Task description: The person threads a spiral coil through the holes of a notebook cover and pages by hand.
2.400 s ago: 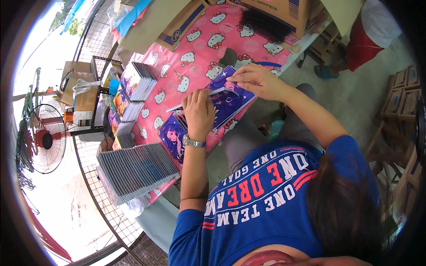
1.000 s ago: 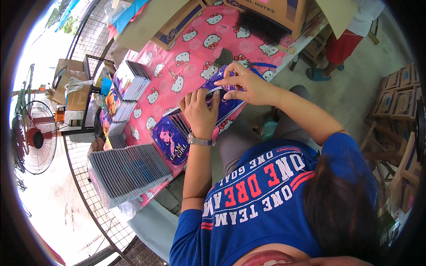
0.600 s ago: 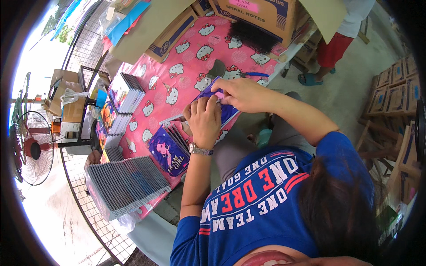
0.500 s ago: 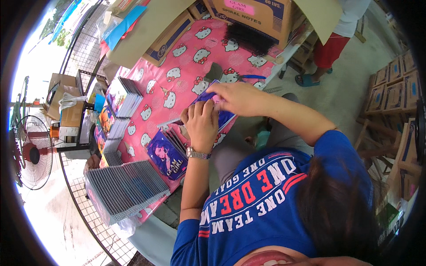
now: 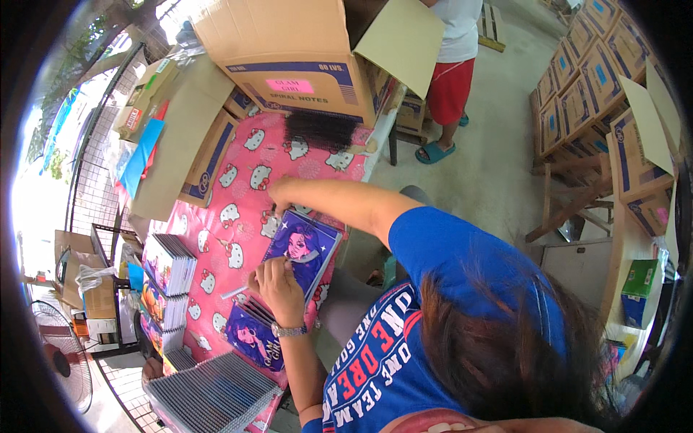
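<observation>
A purple notebook (image 5: pixel 307 237) with a drawn figure on its cover lies in front of me on the pink patterned tablecloth (image 5: pixel 242 195). My left hand (image 5: pixel 278 290) is at its lower left edge, fingers curled; a pale grey streak crosses the cover by the fingertips. What the fingers hold I cannot make out. Beyond the notebook's far end is my right hand (image 5: pixel 283 193), fingers bent down and mostly hidden, a small dark bit under them. Several similar purple notebooks (image 5: pixel 253 332) lie fanned beside my left wrist.
A big stack of spiral-bound notebooks (image 5: pixel 213 397) stands at the near left, with more piles (image 5: pixel 170 267) beyond. Black spiral wires (image 5: pixel 321 130) lie before an open carton (image 5: pixel 296 86). A person in red shorts (image 5: pixel 451 90) stands past the table. Stacked cartons (image 5: pixel 592 86) are at right.
My view has swung to the right. My right hand has left the notebook and moved beyond its far end; my left hand has slid to its lower left edge, uncovering the cover.
</observation>
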`<state>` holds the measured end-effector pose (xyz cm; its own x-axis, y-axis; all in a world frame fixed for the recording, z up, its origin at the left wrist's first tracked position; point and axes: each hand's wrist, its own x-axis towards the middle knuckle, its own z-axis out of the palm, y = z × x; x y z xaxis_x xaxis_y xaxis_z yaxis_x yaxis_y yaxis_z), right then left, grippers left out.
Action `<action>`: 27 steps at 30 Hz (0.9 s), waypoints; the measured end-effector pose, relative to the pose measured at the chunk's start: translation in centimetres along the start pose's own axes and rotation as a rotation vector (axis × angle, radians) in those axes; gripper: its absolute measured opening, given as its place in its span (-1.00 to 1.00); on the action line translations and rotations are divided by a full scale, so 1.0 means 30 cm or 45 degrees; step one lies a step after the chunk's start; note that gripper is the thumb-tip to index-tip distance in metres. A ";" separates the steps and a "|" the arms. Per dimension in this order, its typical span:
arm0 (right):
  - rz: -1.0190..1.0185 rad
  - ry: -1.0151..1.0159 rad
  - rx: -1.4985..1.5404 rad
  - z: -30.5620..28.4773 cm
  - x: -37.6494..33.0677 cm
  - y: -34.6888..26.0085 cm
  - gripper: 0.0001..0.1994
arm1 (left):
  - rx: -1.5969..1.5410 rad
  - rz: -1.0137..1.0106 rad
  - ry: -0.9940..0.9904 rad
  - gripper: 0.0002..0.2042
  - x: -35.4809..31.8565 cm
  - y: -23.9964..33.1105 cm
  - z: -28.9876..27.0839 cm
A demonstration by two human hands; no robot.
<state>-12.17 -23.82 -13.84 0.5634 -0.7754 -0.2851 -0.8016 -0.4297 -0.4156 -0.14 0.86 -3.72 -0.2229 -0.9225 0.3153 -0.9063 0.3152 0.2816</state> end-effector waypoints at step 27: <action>-0.716 -0.228 1.008 -0.031 -0.609 -0.136 -0.51 | -0.056 0.064 0.280 -0.70 -0.057 0.032 -0.007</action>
<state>-19.38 -8.32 -6.13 0.8957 -0.4436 0.0319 -0.0792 -0.2298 -0.9700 -0.55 2.79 -3.80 -0.1790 -0.8360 0.5187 -0.8784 0.3733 0.2985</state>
